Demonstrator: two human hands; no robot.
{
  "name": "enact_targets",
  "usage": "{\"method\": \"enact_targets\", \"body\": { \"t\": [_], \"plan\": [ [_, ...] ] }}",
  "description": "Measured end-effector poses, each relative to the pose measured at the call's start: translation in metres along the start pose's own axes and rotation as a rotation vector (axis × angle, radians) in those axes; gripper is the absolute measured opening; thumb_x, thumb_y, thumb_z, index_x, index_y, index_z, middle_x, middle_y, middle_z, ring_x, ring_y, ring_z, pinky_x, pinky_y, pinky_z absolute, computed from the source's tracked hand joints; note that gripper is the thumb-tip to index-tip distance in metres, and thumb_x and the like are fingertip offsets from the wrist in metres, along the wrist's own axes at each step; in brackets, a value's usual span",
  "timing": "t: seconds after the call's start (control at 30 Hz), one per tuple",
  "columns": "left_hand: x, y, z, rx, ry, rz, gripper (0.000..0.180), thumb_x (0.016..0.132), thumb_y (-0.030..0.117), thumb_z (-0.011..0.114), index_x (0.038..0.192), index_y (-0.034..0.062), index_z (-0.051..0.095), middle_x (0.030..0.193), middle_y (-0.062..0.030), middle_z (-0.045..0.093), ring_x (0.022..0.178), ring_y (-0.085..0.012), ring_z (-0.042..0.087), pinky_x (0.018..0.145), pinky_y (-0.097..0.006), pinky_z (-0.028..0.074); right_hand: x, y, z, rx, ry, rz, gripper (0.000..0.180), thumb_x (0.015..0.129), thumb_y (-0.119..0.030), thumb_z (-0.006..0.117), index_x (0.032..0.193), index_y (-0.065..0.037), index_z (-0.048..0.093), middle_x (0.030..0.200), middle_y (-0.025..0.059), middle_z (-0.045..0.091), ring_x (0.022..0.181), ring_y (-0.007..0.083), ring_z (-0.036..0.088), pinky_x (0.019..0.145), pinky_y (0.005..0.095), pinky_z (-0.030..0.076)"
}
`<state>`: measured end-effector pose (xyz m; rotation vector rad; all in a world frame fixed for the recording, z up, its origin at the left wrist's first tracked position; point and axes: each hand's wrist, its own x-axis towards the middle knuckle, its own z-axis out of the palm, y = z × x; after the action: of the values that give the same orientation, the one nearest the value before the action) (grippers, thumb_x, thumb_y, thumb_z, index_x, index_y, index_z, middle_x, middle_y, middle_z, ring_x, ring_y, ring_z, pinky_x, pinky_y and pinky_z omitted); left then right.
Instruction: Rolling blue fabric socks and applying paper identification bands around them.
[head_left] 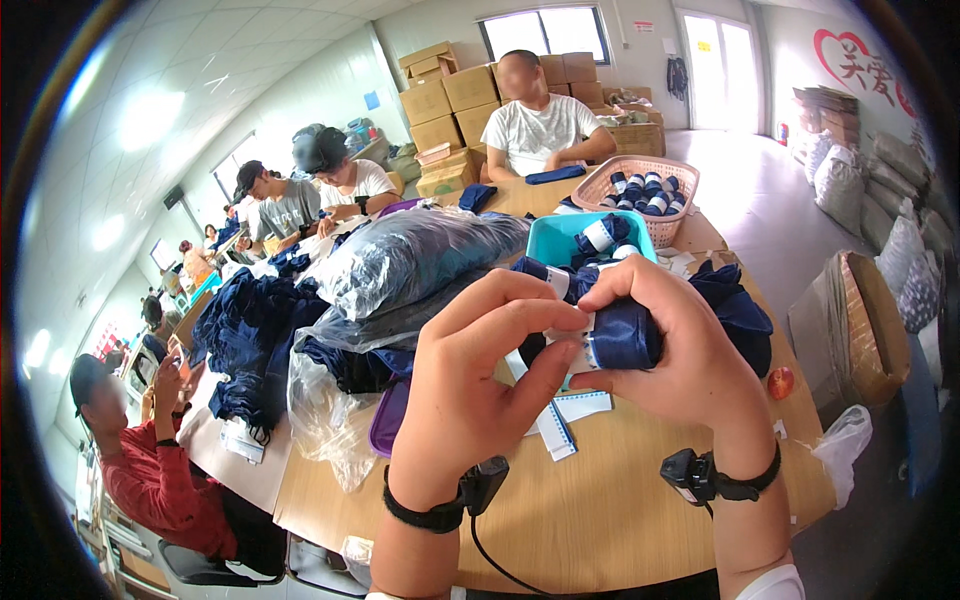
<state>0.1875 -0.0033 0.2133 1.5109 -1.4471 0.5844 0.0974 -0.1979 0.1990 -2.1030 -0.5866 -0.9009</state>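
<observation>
Bright daylight from the rear windows (545, 30) glares, fisheye edges bend darkly, and far workers look perhaps slightly soft.

Navy blue rolled cloth (622, 335) with a white paper band (572, 335), near centre. Teal bin (545, 240) beyond it; pink basket (620, 180) farther right, holding navy rolls with white bands. Clear plastic bag (400, 265) over dark navy fabric, left. Purple tray (385, 420) at its near edge. White labels (560, 415) edged blue on the tan wooden table (600, 510). Small red object (781, 382), right. Black wrist straps on both forearms.
</observation>
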Motion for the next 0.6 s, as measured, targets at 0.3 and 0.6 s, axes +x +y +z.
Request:
{"method": "enact_targets", "body": {
  "t": [0.3,0.6],
  "plan": [
    [-0.003,0.010,-0.007,-0.018,-0.089,-0.055,0.016,0.086,-0.001,0.080,0.101,0.0030,0.076,0.101,-0.0125,0.070,0.091,-0.0290,0.071,0.080,-0.036,0.058,-0.008,-0.013,-0.003,-0.161,0.001,0.056,0.055,0.065,-0.015,0.098,0.105,-0.005,0.062,0.102,0.0131,0.066,0.101,0.0371,0.067,0.088,0.0417,0.051],
    [-0.011,0.014,-0.001,0.060,-0.014,-0.022,0.017,0.086,-0.001,0.080,0.102,0.0040,0.077,0.098,-0.0111,0.069,0.090,-0.0270,0.073,0.079,-0.034,0.059,-0.010,-0.006,0.003,-0.149,0.069,0.098,0.059,0.060,-0.016,0.101,0.104,-0.007,0.063,0.102,0.0112,0.065,0.101,0.0348,0.064,0.091,0.0423,0.050]
  ]
}}
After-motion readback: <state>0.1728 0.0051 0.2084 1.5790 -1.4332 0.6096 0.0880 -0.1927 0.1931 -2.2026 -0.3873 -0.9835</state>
